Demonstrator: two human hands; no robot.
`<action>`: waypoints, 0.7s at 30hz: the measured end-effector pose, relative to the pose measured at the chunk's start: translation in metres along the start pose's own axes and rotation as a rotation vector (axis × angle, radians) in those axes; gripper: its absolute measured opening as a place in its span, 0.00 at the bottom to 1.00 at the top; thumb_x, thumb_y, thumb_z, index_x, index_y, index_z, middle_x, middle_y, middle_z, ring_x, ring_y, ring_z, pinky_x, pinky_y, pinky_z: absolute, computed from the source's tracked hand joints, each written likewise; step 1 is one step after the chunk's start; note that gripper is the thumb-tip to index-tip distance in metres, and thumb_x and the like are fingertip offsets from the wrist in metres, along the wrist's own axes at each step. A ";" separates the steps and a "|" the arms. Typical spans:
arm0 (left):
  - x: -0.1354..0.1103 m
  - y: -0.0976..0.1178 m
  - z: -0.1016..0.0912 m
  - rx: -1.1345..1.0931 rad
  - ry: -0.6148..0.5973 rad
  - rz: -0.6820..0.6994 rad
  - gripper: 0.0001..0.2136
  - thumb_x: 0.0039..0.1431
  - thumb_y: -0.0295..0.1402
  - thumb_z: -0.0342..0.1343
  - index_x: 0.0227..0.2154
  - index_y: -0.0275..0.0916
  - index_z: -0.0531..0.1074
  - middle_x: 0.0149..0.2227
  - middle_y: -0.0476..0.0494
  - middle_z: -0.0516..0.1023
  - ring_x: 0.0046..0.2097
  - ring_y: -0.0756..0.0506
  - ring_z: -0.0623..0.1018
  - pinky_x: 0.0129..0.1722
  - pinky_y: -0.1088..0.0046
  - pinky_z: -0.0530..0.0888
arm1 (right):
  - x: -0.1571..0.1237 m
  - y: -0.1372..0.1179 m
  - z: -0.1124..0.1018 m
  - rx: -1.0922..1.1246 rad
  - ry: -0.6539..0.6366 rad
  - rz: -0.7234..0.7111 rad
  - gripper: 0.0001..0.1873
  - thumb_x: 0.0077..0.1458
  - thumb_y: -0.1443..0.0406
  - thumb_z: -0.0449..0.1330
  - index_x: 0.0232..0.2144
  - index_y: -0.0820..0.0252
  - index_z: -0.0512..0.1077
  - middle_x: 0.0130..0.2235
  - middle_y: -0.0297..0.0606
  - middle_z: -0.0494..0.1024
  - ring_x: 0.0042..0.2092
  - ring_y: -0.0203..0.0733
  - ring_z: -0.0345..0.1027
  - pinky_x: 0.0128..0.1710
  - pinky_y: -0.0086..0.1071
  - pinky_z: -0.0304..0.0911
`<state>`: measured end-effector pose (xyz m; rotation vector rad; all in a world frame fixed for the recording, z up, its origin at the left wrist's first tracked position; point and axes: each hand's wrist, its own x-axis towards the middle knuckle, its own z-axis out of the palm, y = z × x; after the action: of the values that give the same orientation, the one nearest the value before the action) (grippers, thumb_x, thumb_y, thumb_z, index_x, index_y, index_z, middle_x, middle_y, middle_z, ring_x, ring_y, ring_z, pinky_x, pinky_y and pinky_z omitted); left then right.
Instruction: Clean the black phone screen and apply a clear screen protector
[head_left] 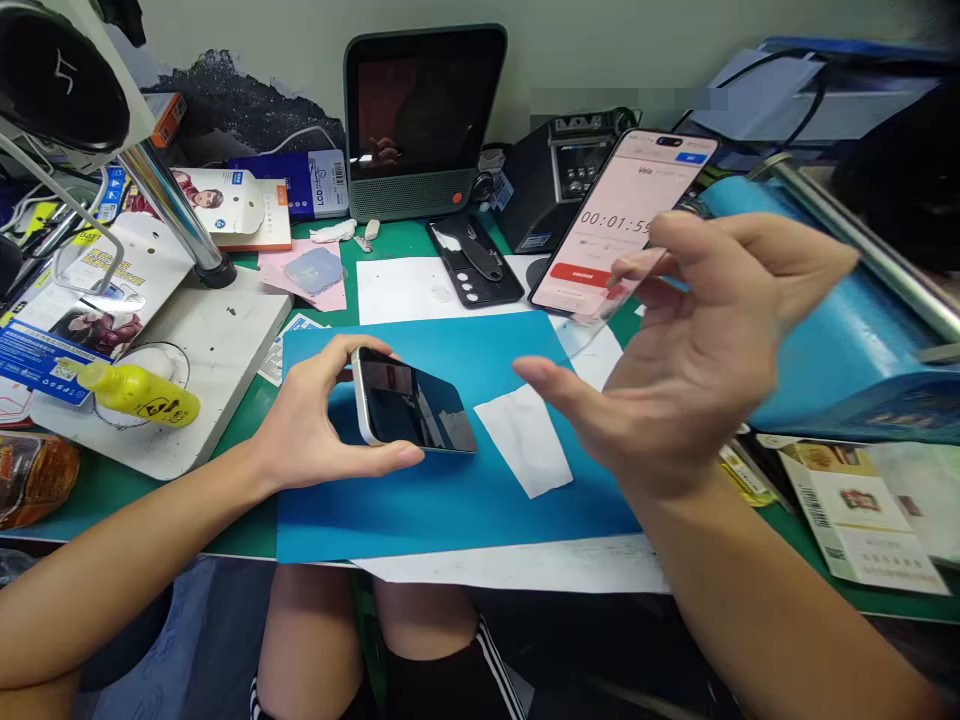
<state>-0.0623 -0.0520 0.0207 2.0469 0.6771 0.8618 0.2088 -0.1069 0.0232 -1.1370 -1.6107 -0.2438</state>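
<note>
- The dark phone (412, 405) is tilted just above the blue mat (450, 500), with the grip of the left hand (315, 420) clamped on its edges
- The right hand (697, 350), raised nearby, has its grip pinched on a clear film (611, 300)
- A white wipe (525, 440) lies on the mat between the hands
- Behind them a lit phone (622, 215) leans, showing a timer

Our forearms are bare right to the frame edge. Left hand (315, 425) and right hand (697, 350) bare too. We wear black shorts (442, 690) with white side stripes (491, 655), bare legs past the hem.
</note>
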 end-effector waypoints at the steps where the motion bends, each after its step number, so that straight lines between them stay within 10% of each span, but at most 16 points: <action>1: 0.000 0.002 0.000 -0.010 -0.018 -0.023 0.31 0.50 0.50 0.75 0.52 0.41 0.71 0.49 0.40 0.83 0.48 0.40 0.84 0.49 0.63 0.82 | 0.000 0.007 0.003 0.067 0.031 0.026 0.43 0.52 0.54 0.76 0.67 0.31 0.67 0.56 0.41 0.67 0.59 0.61 0.68 0.56 0.54 0.76; 10: 0.000 -0.003 0.001 0.126 -0.313 -0.114 0.34 0.50 0.49 0.73 0.56 0.41 0.71 0.55 0.38 0.81 0.55 0.34 0.82 0.57 0.55 0.77 | -0.015 0.032 0.028 0.627 -0.134 0.332 0.38 0.52 0.50 0.76 0.62 0.32 0.66 0.60 0.33 0.72 0.66 0.50 0.71 0.68 0.47 0.69; 21: 0.003 -0.001 -0.007 0.488 -0.472 0.069 0.37 0.59 0.50 0.67 0.64 0.35 0.63 0.54 0.33 0.78 0.55 0.33 0.76 0.52 0.54 0.77 | -0.016 0.049 0.021 0.233 -0.633 0.566 0.53 0.52 0.47 0.73 0.73 0.47 0.56 0.66 0.46 0.72 0.71 0.63 0.61 0.71 0.63 0.57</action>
<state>-0.0661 -0.0463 0.0235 2.5967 0.5875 0.2290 0.2315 -0.0764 -0.0173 -1.5150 -1.7002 0.7189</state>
